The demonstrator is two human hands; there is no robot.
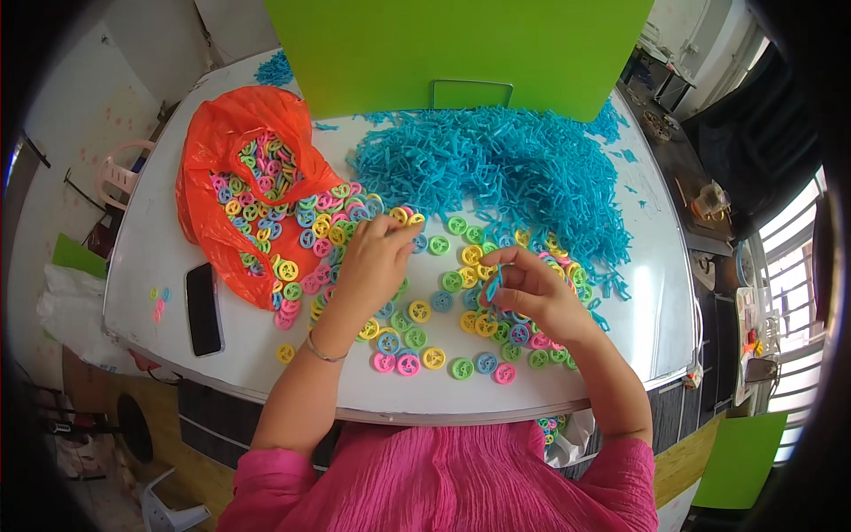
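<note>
My left hand reaches to the far edge of the loose wheels, its fingertips pinched at a yellow plastic wheel. In front of the blue heap, my right hand pinches a small blue plastic strip between thumb and forefinger. Small spoked wheels in pink, yellow, green and blue lie around and between both hands, among them a green wheel toward the near edge. Some wheels under the right hand are covered by it.
An orange plastic bag full of wheels lies open at the left, behind a black phone. A large heap of blue strips spreads before an upright green panel. All this stands on a white table.
</note>
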